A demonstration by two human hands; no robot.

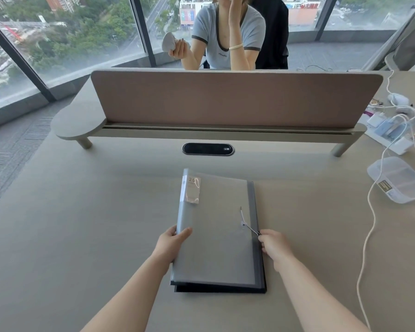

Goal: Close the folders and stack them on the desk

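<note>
The tabletop (82,224) is a wide, matte beige slab, smooth enough that I judge the stack could slide on it if I tug sideways. In the middle, near me, the grey folder (213,236) lies shut on the black folder (221,289), which only peeks out along the near and right edges. The grey one is frosted, flexible plastic, rectangular, with a label pocket at its far left corner; the black one looks stiffer. My left hand (171,243) has its grip clamped on the grey folder's left edge, thumb on top. My right hand (274,246) pinches the cord (249,227), a thin elastic running from a small button (243,224). My worry: the cord snaps free of my fingers, or pulling it skews the grey cover off the black one
</note>
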